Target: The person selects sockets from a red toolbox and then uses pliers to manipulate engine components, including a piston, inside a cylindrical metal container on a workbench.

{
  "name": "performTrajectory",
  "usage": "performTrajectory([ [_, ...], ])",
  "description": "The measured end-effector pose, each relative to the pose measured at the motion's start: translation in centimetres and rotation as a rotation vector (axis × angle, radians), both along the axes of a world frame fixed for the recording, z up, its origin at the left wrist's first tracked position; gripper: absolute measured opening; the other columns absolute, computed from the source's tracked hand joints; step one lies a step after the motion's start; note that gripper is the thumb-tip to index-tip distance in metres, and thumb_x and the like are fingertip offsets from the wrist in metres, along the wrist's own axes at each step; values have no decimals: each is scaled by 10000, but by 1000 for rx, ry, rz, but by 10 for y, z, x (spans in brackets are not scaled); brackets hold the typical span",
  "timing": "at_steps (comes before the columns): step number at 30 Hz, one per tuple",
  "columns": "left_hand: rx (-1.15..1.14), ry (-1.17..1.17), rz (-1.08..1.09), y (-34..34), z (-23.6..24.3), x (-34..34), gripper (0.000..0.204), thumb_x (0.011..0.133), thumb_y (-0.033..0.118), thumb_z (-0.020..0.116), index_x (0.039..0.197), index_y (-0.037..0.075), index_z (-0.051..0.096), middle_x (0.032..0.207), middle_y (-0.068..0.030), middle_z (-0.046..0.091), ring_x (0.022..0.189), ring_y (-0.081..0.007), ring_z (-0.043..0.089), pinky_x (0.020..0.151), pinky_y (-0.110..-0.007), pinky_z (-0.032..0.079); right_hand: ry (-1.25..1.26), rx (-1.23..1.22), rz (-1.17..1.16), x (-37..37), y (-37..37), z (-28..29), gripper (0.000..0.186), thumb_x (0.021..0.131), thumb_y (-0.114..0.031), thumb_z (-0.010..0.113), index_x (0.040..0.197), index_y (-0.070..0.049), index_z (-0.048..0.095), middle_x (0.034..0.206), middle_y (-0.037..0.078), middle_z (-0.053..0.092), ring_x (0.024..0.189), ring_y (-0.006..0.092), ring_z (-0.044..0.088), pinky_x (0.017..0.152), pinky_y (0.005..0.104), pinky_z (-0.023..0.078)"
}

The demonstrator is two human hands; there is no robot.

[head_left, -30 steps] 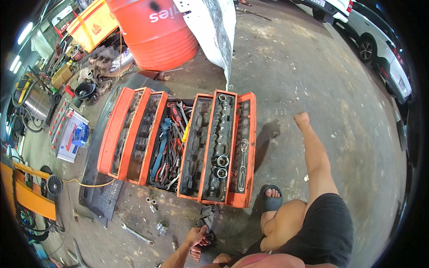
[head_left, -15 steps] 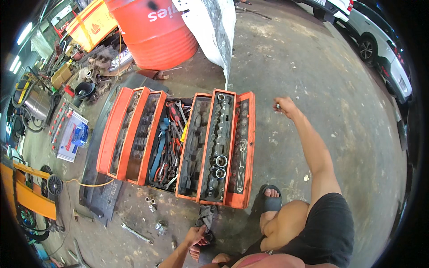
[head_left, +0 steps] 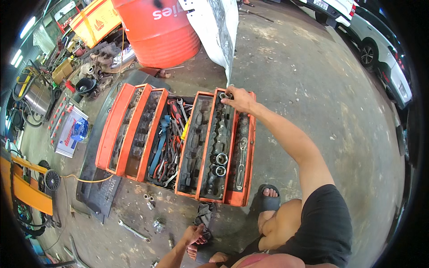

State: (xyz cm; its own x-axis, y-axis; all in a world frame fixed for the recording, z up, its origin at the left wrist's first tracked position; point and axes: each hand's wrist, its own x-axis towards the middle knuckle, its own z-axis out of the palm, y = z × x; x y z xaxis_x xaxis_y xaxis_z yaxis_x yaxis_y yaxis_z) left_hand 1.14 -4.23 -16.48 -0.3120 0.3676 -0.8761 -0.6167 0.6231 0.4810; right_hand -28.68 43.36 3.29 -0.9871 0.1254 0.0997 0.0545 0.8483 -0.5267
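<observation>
An orange cantilever toolbox (head_left: 251, 147) lies spread on the floor with its trays folded out. My right hand (head_left: 241, 100) is over the far end of a black socket tray (head_left: 211, 178), its fingers closed around a small metal socket, mostly hidden, beside another socket at that end. Two large chrome socket rings (head_left: 221, 158) stand nearer in the same tray. A ratchet (head_left: 241, 165) lies in the outermost tray. Below the box, my left hand (head_left: 193, 235) is closed on a dark grey rag (head_left: 204, 214).
Wrenches and pliers (head_left: 167, 152) fill the box's middle. On the floor lie a combination wrench (head_left: 134, 231) and several loose sockets (head_left: 158, 226). A red drum (head_left: 156, 33) and white panel (head_left: 219, 27) stand beyond. Parked cars (head_left: 371, 49) are at the far right.
My right hand has moved left from beyond the toolbox's right side to the socket tray's far end, carrying something small. My left hand stays at the rag.
</observation>
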Motion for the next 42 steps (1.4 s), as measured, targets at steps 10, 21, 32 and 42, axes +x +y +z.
performTrajectory([
  [10, -10, -9, 31, -3, -3, 3, 585, 1014, 492, 458, 713, 0, 561, 643, -161, 678, 514, -206, 665, 452, -301, 522, 49, 31, 106, -16, 0, -37, 302, 867, -184, 707, 1096, -29, 586, 1083, 213, 658, 1055, 374, 625, 917, 457, 479],
  [21, -8, -5, 24, -3, -4, 2, 589, 1010, 498, 460, 707, 4, 563, 634, -155, 675, 498, -201, 659, 433, -288, 511, -32, 101, 115, -18, 3, -36, 373, 861, -171, 701, 1192, -65, 567, 1198, 206, 617, 1180, 374, 561, 997, 474, 445],
  [32, -46, 21, 35, -4, 4, -2, 587, 1014, 488, 457, 698, 3, 557, 627, -157, 669, 496, -212, 661, 420, -299, 505, -23, 93, 115, -20, 3, -28, 402, 795, -118, 733, 1163, -16, 609, 1145, 232, 654, 1120, 377, 612, 975, 436, 483],
  [42, -27, 21, 25, 2, 10, -1, 594, 1017, 483, 450, 669, 11, 550, 604, -151, 661, 485, -213, 652, 408, -305, 495, -46, -95, 4, -14, 29, -26, 391, 837, -124, 716, 1207, -32, 628, 1169, 169, 679, 1096, 312, 648, 952, 402, 502],
])
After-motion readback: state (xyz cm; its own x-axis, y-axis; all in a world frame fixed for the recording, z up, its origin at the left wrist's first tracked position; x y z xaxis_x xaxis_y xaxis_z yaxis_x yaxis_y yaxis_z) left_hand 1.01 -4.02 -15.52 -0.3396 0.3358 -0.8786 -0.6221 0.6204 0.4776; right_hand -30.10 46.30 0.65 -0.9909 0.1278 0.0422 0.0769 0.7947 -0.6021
